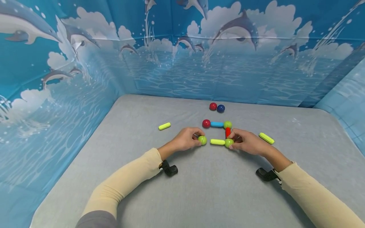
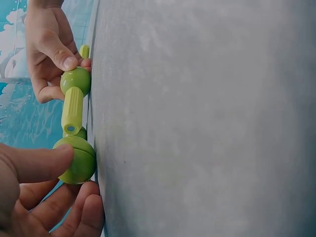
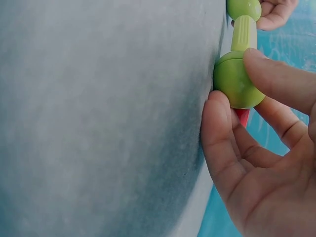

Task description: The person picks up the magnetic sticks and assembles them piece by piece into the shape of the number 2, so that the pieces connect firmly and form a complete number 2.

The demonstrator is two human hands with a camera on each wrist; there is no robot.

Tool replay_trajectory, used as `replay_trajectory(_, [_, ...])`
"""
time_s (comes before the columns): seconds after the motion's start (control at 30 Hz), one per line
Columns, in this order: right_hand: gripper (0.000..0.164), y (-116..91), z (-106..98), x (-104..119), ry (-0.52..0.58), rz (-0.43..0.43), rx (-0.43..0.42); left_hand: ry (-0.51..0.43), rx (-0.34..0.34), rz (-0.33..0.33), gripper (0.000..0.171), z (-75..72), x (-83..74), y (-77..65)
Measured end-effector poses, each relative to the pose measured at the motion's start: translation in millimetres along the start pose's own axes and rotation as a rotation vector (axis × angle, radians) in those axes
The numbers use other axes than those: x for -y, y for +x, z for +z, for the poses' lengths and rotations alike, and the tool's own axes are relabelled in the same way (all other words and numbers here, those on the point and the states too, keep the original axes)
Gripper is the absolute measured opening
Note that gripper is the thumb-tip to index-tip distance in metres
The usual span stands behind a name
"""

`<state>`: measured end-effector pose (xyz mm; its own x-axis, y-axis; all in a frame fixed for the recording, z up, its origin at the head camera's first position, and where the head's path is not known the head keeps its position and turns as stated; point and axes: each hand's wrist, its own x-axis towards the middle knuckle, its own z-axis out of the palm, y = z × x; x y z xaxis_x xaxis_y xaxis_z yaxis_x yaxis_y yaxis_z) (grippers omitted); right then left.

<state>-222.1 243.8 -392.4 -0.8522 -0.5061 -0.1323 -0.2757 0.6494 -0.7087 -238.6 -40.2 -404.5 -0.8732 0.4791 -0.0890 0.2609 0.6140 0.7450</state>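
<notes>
My left hand (image 1: pixel 188 138) pinches a green ball (image 1: pixel 202 140) between thumb and fingers, just left of a yellow-green rod (image 1: pixel 217 142). A small gap separates that ball from the rod's free end, where a hole shows in the left wrist view. My right hand (image 1: pixel 247 141) grips another green ball (image 3: pixel 238 81), which is joined to the rod's other end. From this ball a red rod (image 1: pixel 227 132) leads back to a third green ball (image 1: pixel 227 124). A blue rod (image 1: pixel 217 124) links that one to a red ball (image 1: pixel 206 123). Fingers partly cover the red rod.
Behind the joined pieces, a loose red ball (image 1: pixel 213 106) and a dark blue ball (image 1: pixel 220 108) sit side by side. One yellow-green rod (image 1: pixel 164 126) lies off to the left, another (image 1: pixel 266 138) beyond the right hand. A dolphin-print curtain (image 1: pixel 182 72) borders the grey table (image 1: pixel 199 190).
</notes>
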Motion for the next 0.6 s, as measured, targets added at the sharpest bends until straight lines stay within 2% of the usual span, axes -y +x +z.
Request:
replay_trajectory(0.23, [0.018, 2.6, 1.3, -1.4, -0.014, -0.004, -0.015, 0.01, 0.002, -0.014, 0.032, 1.9, -3.6, 2.1])
replay_trajectory(0.43, [0.017, 4.5, 3.8, 0.7, -0.032, -0.044, -0.049, 0.011, -0.003, 0.004, 0.031, 1.5, -4.5, 4.6])
replay_trajectory(0.6, [0.018, 7.2, 5.7, 4.9, -0.038, -0.038, -0.065, 0.008, 0.0, 0.003, 0.03, -0.1, -2.6, 6.8])
